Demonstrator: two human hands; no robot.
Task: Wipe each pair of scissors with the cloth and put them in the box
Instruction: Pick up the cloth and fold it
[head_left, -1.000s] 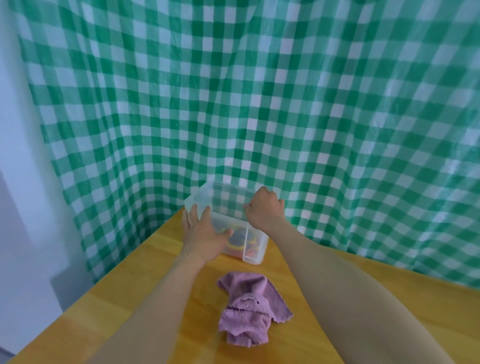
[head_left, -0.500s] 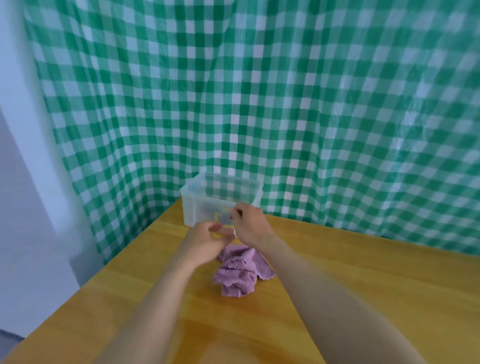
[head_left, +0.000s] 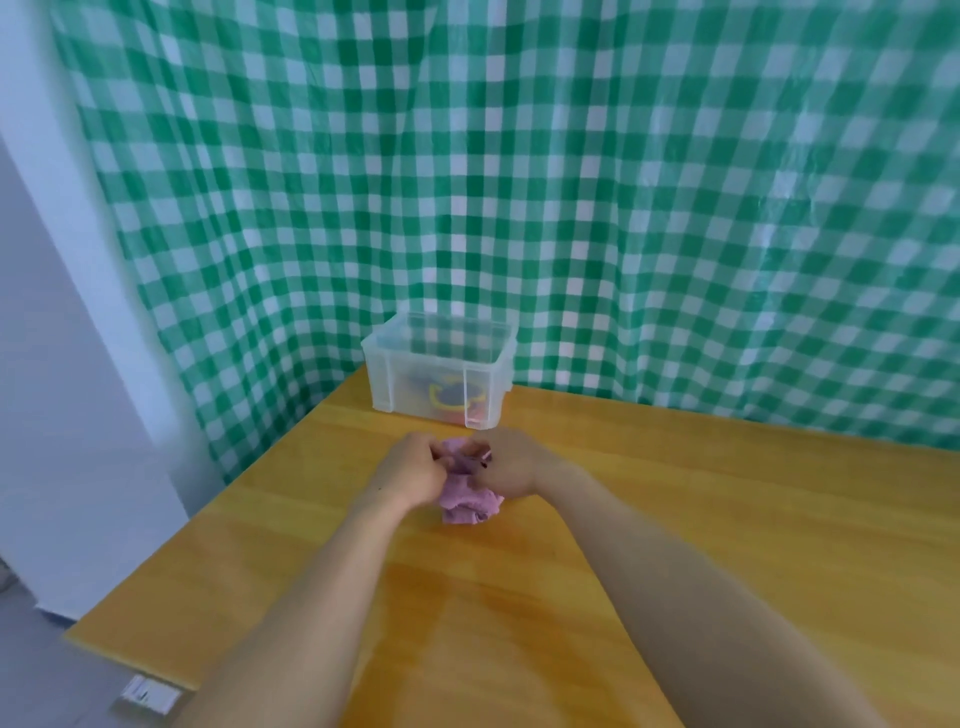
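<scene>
Head camera looks down along two bare forearms that reach forward and converge near the far left part of the yellow wooden counter. The left hand and the right hand meet knuckle to knuckle over a crumpled lilac cloth. Both sets of fingers are curled inward and bunch the cloth between them; the left fingers dig into its far end and the right fingers close on it from the other side. A small dark speck shows at the right fingertips, too blurred to name.

The cloth rests on the counter, its lump running from between the hands back toward the person, with a loose fold spilling out at the near end.

Just beyond the hands, apart from them, stands a clear plastic box, upright and open-topped, at the counter's far left corner, its back against a green-and-white checked curtain. One corner of the box points toward the hands. Scissors lie inside, seen through the wall as a yellow loop and a reddish patch; which way they point I cannot tell.

The counter's left edge runs diagonally close beside the left forearm, with a white wall beyond it. Far more wood lies to the right of the right arm.
</scene>
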